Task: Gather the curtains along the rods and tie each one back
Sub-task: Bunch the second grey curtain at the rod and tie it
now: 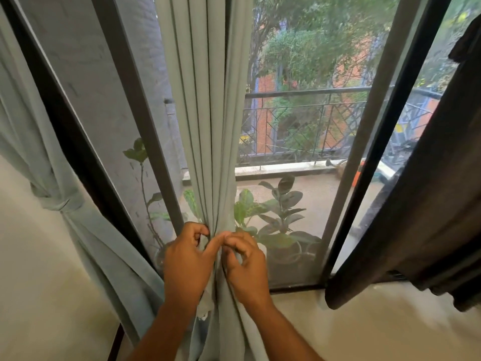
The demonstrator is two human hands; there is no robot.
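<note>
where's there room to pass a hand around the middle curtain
Free: right of the middle curtain, the screen stretch up to the dark frame post. Crowded: its left edge lies against the grey frame post, and at the gather the left hand and right hand pinch the folds.

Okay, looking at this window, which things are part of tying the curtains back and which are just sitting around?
Part of the job:
- pale green middle curtain, gathered in folds
- left hand and right hand, both pinching it
- pale green curtain at the left, already tied

Just there:
- dark brown curtain at the right
- leafy potted plants outside
- black metal balcony railing
</note>
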